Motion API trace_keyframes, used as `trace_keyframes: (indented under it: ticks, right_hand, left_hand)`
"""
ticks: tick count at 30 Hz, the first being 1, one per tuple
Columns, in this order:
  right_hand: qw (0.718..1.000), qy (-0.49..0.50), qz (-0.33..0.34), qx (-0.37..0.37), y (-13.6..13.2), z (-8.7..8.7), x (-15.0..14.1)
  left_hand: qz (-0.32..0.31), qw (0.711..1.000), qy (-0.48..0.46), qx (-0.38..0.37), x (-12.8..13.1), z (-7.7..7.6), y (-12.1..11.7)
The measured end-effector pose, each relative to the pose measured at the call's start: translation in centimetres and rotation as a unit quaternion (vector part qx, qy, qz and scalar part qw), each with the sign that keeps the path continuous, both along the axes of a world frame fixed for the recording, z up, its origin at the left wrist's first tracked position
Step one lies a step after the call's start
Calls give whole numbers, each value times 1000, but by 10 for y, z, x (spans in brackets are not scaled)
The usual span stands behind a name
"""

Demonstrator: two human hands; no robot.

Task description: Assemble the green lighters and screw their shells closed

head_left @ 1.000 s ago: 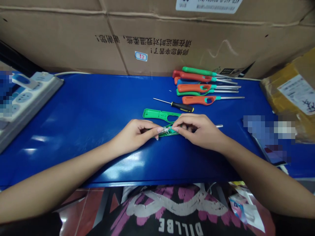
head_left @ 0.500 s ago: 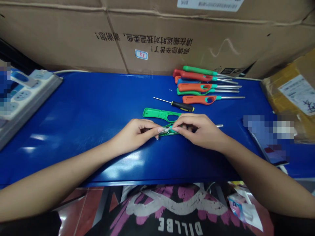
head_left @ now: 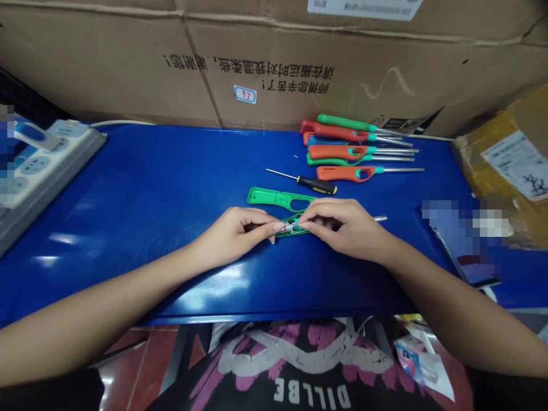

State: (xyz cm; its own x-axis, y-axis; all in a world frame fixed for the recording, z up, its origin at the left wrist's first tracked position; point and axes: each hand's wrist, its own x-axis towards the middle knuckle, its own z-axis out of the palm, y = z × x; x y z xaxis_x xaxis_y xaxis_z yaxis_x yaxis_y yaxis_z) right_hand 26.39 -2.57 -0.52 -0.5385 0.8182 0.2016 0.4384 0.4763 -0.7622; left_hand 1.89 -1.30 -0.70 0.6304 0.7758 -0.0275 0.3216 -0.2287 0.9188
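Note:
My left hand (head_left: 240, 231) and my right hand (head_left: 345, 225) meet over an opened green lighter body (head_left: 295, 230) lying on the blue table (head_left: 149, 194). Both pinch a small whitish part (head_left: 290, 227) inside it, fingertips almost touching. The lighter's metal nozzle (head_left: 380, 218) sticks out to the right past my right hand. Just behind my hands lies a separate green shell half (head_left: 276, 198). A black-handled screwdriver (head_left: 314, 184) rests a little further back.
A pile of orange, red and green long-nozzle lighters (head_left: 346, 151) sits at the back right. Cardboard boxes (head_left: 265, 63) wall off the back. A power strip (head_left: 38, 165) lies at the left, a yellow parcel (head_left: 509, 165) at the right.

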Motion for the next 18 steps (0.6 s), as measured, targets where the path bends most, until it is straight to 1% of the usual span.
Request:
trace_keyframes:
  ticks: [5, 18]
  right_hand:
    - [1000, -1, 3, -3, 0, 1, 0]
    - [1000, 1, 21, 14, 1, -1, 0]
  left_hand:
    - [-5, 1000, 0, 3, 1, 0, 0]
    - [-9, 1000, 0, -12, 0, -3, -2]
